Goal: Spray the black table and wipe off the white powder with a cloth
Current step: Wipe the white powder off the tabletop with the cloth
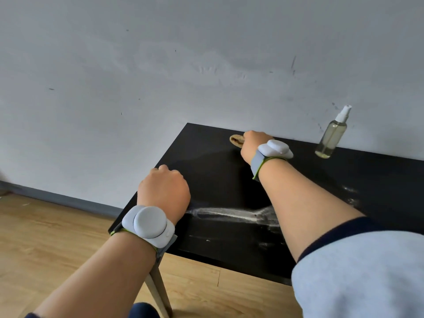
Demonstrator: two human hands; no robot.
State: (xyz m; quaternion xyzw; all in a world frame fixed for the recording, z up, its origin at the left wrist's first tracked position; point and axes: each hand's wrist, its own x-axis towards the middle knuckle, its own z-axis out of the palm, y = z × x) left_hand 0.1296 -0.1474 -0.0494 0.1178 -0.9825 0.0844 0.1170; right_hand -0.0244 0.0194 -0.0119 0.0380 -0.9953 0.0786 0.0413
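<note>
The black table stands against a pale wall. White powder lies in a smeared streak across its near part, with more specks at the right. My right hand is stretched to the table's far edge and is closed on a tan cloth, most of it hidden under the fingers. My left hand rests as a fist on the table's left edge, with nothing seen in it. A clear spray bottle with a white nozzle stands upright at the far right, apart from both hands.
The wall runs right behind the table's far edge. A wooden table leg slants down over the wooden floor at the left. Both wrists wear white bands.
</note>
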